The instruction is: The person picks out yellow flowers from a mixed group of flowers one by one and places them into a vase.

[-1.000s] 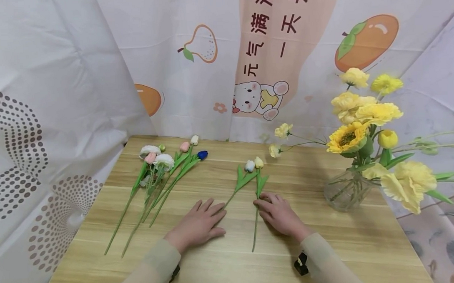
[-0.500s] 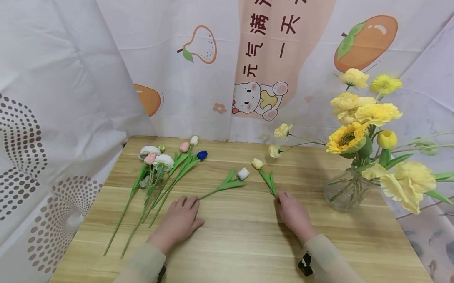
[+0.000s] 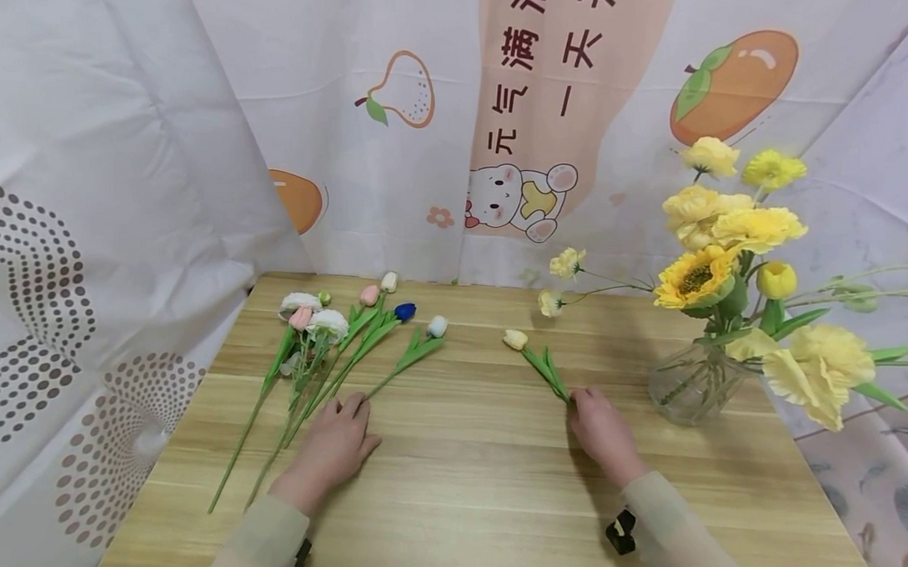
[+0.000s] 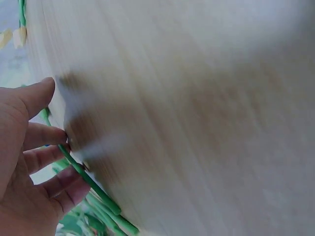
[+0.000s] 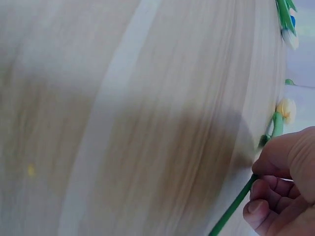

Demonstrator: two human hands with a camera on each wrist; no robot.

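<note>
My left hand (image 3: pixel 326 448) lies low over the table, fingers spread and fairly straight, its fingertips touching the stem of a pale blue-white artificial tulip (image 3: pixel 436 327). In the left wrist view that green stem (image 4: pixel 98 191) runs beneath the fingers, and the thumb stands away from it. Farther right, my right hand (image 3: pixel 603 433) pinches the stem of a pale yellow tulip (image 3: pixel 514 340) between thumb and fingers. The lower part of this stem (image 5: pixel 231 209) shows past the fingers in the right wrist view, and its bloom points up and left in the head view.
On the left lie several artificial flowers: white blooms (image 3: pixel 328 324), a pink tulip (image 3: pixel 368 296), a white tulip (image 3: pixel 389 281) and a blue tulip (image 3: pixel 405 311). A glass vase (image 3: pixel 694 383) with yellow flowers stands on the right. Printed curtains (image 3: pixel 390 177) hang behind the wooden table (image 3: pixel 461 500).
My left hand has slid the pale blue tulip left, close to the lying flowers. My right hand has moved right with the yellow tulip, which now tilts leftward.
</note>
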